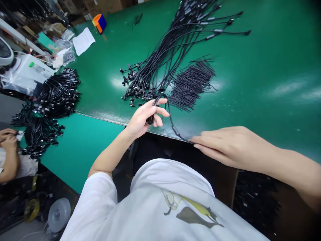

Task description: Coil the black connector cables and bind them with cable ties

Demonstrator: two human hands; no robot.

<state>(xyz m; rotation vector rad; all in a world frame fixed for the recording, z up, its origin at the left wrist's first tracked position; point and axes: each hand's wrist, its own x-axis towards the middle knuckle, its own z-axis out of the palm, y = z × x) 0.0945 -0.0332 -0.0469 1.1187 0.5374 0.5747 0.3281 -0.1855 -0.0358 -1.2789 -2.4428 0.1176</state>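
Note:
My left hand [146, 117] grips a black cable [173, 122] near a dark connector, with a loop of it rising past the fingers. The cable runs down over the bench edge, through a small inline moulding, to my right hand [225, 147], whose fingertips pinch it. Just beyond my left hand lies a large fan of black cables [170, 57] with small connectors at both ends. Beside that fan is a pile of short black wires [192, 85]. Both piles rest on a green bench mat [263, 67].
Heaped black cables [59, 93] lie at the left on a teal bench [77, 150], near a co-worker's hands [8, 139]. Paper [83, 41], plastic bags [64, 57] and an orange-and-blue object [99, 23] are farther back. Dark parts [255, 204] fill a bin below my right arm.

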